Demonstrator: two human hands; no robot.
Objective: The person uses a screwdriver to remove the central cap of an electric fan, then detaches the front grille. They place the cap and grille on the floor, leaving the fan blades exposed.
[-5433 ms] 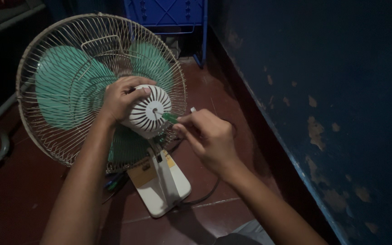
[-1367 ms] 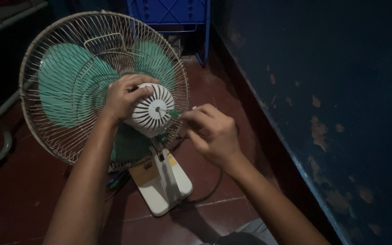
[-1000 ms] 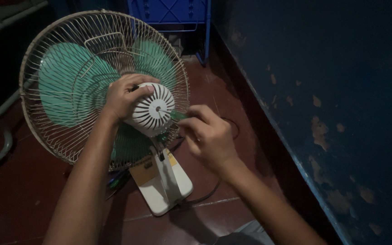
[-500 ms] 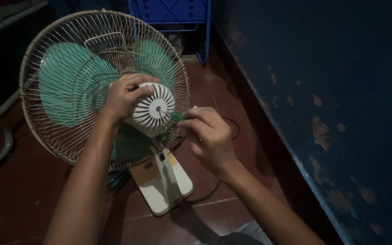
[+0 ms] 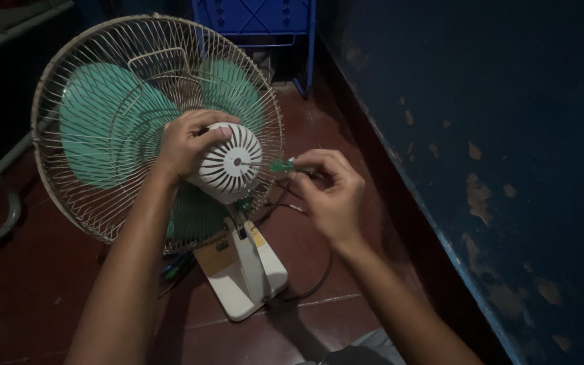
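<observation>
Hands on table fan, rear view

Left hand (image 5: 187, 140): closed over white slotted motor cover (image 5: 228, 162) at the back of the fan (image 5: 157, 128).
Right hand (image 5: 329, 192): fingers pinching green-handled screwdriver (image 5: 280, 165), tip at cover centre.
Fan: green blades, wire cage, white base (image 5: 245, 270) on red floor (image 5: 28, 284), beside blue wall (image 5: 495, 135).

Green-handled screwdriver (image 5: 280, 165) lies level, tip against white motor housing (image 5: 228, 162).

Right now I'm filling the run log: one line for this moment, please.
left hand: grips motor cover | right hand: holds screwdriver, tip at cover | fan: on floor, by blue wall
</observation>
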